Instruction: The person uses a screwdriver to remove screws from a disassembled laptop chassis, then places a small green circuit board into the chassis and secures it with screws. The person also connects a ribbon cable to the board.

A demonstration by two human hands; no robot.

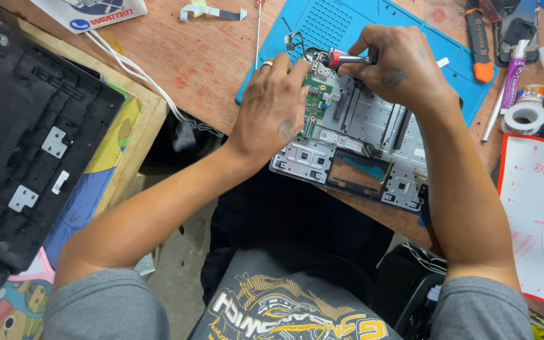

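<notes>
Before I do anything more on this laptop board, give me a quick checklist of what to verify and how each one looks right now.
1. Left hand steadies the green circuit board: ok, fingers rest on it.
2. Right hand grips the screwdriver: ok, shut around the handle.
3. Screwdriver tip seated in a screw: cannot tell, too small to see.
4. Metal laptop chassis fully supported: not ok, its near edge overhangs the table.
5. Blue work mat under the chassis: ok at the far part only.
6. Loose black wires clear of the screwdriver: cannot tell, they lie close by.
</notes>
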